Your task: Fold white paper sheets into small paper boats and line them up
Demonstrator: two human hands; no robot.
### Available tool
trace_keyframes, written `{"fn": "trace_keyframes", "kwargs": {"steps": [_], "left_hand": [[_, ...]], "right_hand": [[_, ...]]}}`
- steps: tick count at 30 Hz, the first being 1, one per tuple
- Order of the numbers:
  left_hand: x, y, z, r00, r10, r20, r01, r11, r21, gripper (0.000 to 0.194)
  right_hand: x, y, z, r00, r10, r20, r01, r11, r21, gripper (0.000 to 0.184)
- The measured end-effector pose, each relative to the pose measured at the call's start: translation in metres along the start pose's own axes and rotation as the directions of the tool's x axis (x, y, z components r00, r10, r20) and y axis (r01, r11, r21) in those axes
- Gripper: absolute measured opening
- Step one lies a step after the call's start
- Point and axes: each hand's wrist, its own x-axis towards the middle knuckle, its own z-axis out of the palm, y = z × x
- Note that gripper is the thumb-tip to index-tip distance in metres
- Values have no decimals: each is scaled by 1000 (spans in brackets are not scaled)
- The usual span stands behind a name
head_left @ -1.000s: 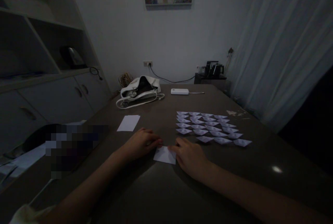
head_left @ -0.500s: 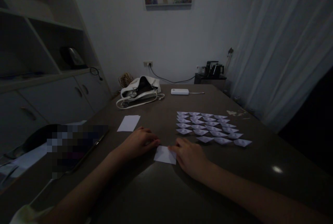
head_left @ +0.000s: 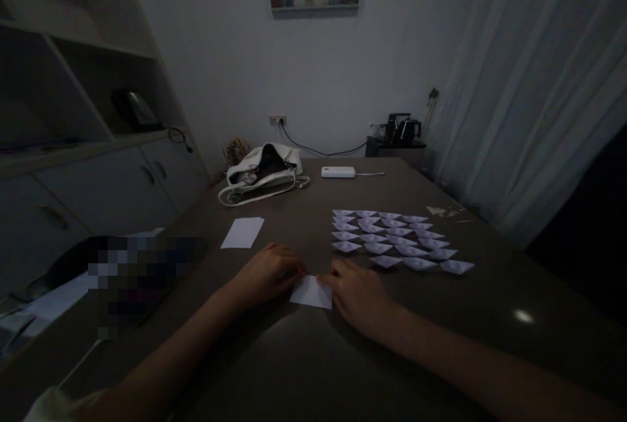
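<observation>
A small white sheet of paper point(head_left: 311, 294), seemingly folded, lies on the dark table between my hands. My left hand point(head_left: 272, 272) has its fingertips pressed together at the sheet's far left corner. On the opposite side, the thumb and curled fingers of my right hand point(head_left: 360, 294) pinch the far right corner. Several folded paper boats point(head_left: 404, 251) stand in rows just beyond my right hand. Beyond my left hand is a short stack of flat white paper point(head_left: 242, 232).
A white handbag point(head_left: 267, 170) lies at the far left of the table, and a white power bank point(head_left: 337, 172) with a short cable is at the back. Paper scraps point(head_left: 443, 211) lie near the right edge. A blurred-out object point(head_left: 147, 278) sits at left.
My left hand has shifted slightly right and away from me, its fingertips now at the sheet's far edge. The right hand and the sheet stay nearly in place.
</observation>
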Motion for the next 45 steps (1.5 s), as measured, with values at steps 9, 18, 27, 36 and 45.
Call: {"fn": "trace_keyframes", "kwargs": {"steps": [9, 18, 27, 36, 45], "left_hand": [[3, 4, 12, 1000, -12, -22, 12, 1000, 22, 15], [4, 8, 13, 999, -22, -29, 21, 999, -43, 13], [4, 12, 15, 1000, -29, 1, 29, 975, -221, 11], [5, 20, 23, 1000, -20, -21, 15, 971, -240, 11], [8, 24, 28, 999, -41, -20, 35, 973, -228, 15]], "right_hand": [[-2, -1, -1, 1000, 3, 13, -3, 1000, -7, 30], [-7, 3, 4, 999, 9, -32, -8, 999, 40, 26], [-8, 14, 12, 990, 48, -134, -12, 965, 262, 23], [-9, 10, 16, 971, 126, -202, -69, 961, 268, 5], [3, 7, 27, 963, 201, -179, -150, 953, 263, 16]]}}
